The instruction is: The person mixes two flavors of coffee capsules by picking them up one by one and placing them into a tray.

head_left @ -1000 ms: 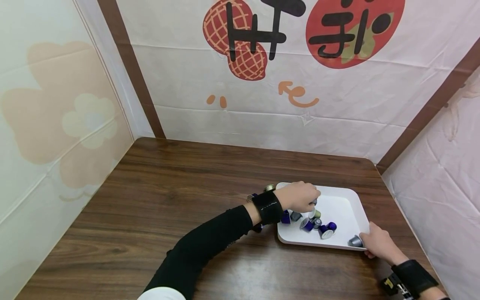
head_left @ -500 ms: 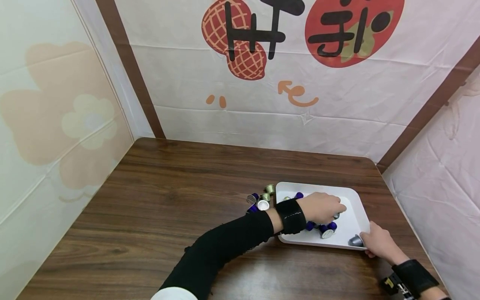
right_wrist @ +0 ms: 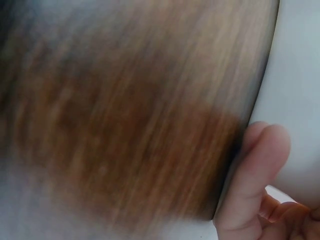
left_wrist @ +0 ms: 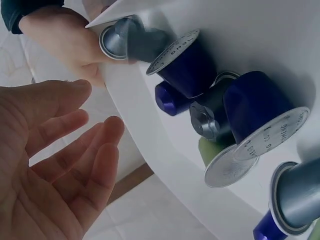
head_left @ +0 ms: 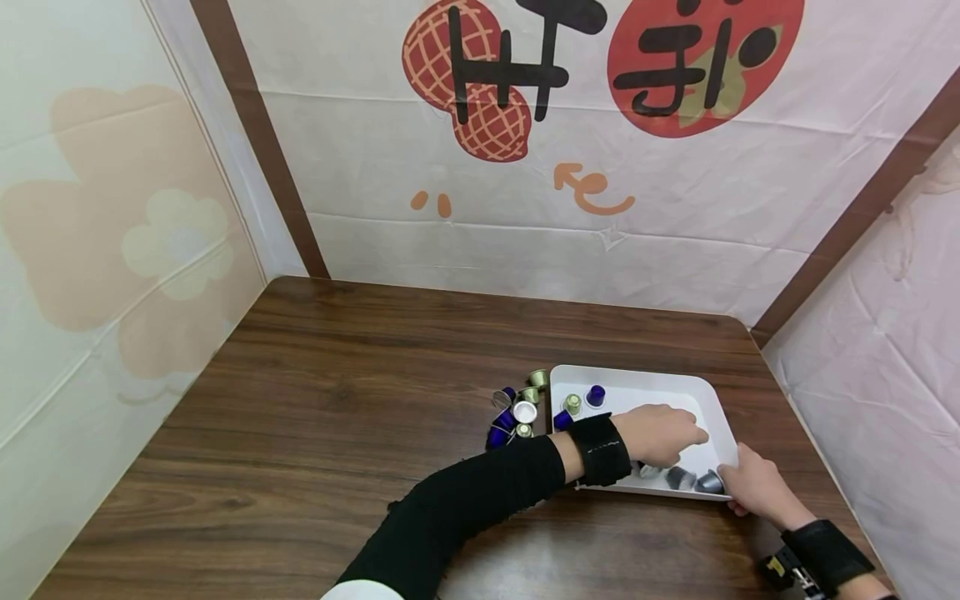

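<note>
My left hand (head_left: pixel 660 435) hovers over the right part of a white tray (head_left: pixel 693 396), fingers spread and nothing between them in the left wrist view. Just past its fingertips, a blurred grey coffee capsule (head_left: pixel 680 478) is beside another grey capsule (head_left: pixel 710 482) in the tray's near right corner. Blue capsules (left_wrist: pixel 187 70), a dark grey one (left_wrist: pixel 212 112) and a green one (left_wrist: pixel 210 150) lie clustered there too, partly hidden by my left hand in the head view. My right hand (head_left: pixel 761 483) grips the tray's near right corner, its thumb at the rim.
Inside the tray's left end are a green capsule (head_left: pixel 572 404) and blue capsules (head_left: pixel 596 395). Left of the tray, a loose group of green capsules (head_left: pixel 537 378), blue capsules (head_left: pixel 498 435) and a white-lidded capsule (head_left: pixel 525 412) lies on the brown wooden table (head_left: pixel 337 375).
My left hand has moved rightward across the tray with a grey capsule and let it go near the other grey one. My right hand has stayed at the corner.
</note>
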`<state>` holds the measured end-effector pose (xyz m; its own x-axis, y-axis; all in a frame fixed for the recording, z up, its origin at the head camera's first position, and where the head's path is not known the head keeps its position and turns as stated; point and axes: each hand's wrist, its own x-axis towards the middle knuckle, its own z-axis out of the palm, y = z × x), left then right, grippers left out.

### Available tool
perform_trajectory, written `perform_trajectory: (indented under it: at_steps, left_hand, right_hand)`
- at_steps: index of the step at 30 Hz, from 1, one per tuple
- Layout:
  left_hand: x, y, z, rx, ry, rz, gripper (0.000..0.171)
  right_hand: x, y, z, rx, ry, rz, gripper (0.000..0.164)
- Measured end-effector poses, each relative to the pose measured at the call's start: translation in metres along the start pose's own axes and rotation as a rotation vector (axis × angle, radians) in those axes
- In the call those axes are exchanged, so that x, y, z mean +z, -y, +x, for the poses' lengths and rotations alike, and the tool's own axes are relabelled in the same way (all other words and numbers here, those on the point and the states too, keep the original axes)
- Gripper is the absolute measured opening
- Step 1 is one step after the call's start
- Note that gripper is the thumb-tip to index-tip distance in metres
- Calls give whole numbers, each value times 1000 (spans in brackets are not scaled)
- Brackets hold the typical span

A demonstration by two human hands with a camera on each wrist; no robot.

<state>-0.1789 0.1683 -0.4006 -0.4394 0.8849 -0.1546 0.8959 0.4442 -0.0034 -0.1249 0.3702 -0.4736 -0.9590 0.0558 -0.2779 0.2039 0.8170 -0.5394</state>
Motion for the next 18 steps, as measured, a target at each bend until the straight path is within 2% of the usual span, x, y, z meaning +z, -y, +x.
perform_trajectory:
  at_steps: [4, 7, 18]
  left_hand:
    - [-3, 10, -8, -15, -18, -29, 30]
    - [-8, 26, -21, -42, -23, -64, 26]
    - [-22, 107, -96, -146, -20, -189, 22]
  right_hand:
    - [1, 0, 0, -6, 0, 2, 38]
    - [1, 0, 0, -7, 2, -2, 38]
    - [1, 0, 0, -4, -2, -5, 39]
